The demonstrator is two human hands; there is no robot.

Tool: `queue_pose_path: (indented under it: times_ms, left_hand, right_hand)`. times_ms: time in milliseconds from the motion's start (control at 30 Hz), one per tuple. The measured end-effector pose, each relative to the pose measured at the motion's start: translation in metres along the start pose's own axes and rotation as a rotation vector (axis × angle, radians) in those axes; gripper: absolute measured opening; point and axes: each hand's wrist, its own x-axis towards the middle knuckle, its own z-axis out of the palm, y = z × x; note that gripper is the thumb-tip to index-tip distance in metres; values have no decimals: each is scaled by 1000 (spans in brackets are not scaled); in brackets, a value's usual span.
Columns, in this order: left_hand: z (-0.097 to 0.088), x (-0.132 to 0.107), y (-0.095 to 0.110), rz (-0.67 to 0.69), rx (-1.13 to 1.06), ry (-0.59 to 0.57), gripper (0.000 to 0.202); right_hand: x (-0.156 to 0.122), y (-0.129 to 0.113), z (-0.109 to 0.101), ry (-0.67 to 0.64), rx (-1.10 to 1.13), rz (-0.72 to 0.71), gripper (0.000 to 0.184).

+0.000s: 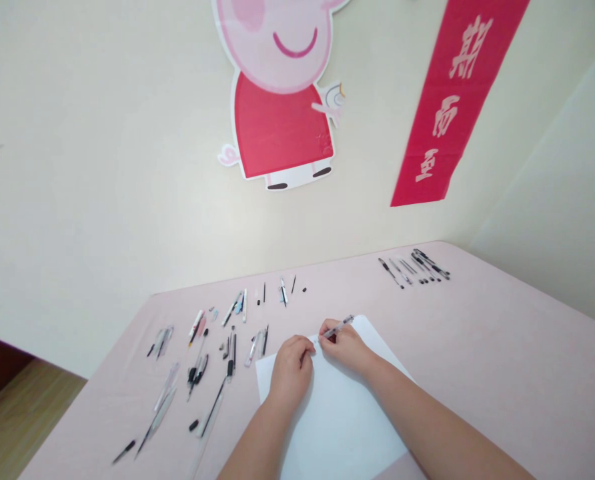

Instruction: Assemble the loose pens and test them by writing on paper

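Note:
A white sheet of paper (345,427) lies on the pink tabletop in front of me. My right hand (346,347) is closed around a clear-barrelled pen (338,327). The pen slants up to the right, its lower end near the top of the sheet. Small faint marks show on the paper close by, too small to read. Resting on the sheet's upper left part is my left hand (292,365), its fingers curled and close together beside the right hand. Whatever lies under those fingers is hidden.
Left of the paper, disassembled pen parts (231,353) lie in several small groups, with a black cap (193,425) nearer me. A row of pens (425,265) sits at the back right. Behind the table (502,373) rises a wall with a pig cutout (285,127) and a red banner (452,113).

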Motion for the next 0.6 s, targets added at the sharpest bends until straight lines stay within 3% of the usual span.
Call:
queue_pose_path:
  times_ms: [600]
  left_hand:
    - [1,0,-1,-9,-1,-4,26]
  right_hand:
    - [0,-4,-2,-6,-33,3,9]
